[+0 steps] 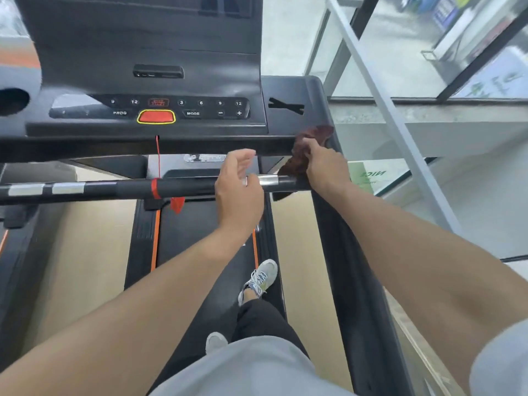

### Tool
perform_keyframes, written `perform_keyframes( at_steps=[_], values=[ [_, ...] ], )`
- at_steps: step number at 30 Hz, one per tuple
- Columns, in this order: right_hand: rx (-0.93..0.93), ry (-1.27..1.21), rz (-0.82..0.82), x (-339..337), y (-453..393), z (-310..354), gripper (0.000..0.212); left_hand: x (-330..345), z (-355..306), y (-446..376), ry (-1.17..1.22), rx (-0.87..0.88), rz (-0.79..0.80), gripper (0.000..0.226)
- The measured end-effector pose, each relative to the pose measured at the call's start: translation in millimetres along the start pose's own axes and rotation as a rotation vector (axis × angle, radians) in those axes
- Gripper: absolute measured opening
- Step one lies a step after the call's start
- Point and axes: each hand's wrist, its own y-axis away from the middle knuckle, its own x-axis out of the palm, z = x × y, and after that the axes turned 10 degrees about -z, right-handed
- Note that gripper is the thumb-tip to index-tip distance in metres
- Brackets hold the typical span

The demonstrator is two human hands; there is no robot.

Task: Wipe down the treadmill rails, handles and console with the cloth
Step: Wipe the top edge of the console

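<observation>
The black treadmill console (160, 81) fills the upper left, with a button strip and a red stop button (156, 116). A black crossbar handle (114, 188) with silver sensor bands runs across the middle. My right hand (325, 167) is shut on a dark maroon cloth (310, 138), pressing it against the console's front right corner, where the right side rail (343, 252) begins. My left hand (240, 190) hovers over the crossbar's silver band, fingers apart and curled, holding nothing.
A red safety cord (157, 155) hangs from the console to a clip (177, 204) on the crossbar. My shoes (261, 277) stand on the belt. A glass partition with a grey metal frame (400, 124) runs close on the right. Another treadmill stands on the left.
</observation>
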Motion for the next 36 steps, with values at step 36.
perform_keyframes(
  at_steps=[36],
  values=[
    [-0.373,0.222,0.328,5,54,-60,0.071,-34,46,129,-0.314,-0.362,0.352,0.03]
  ],
)
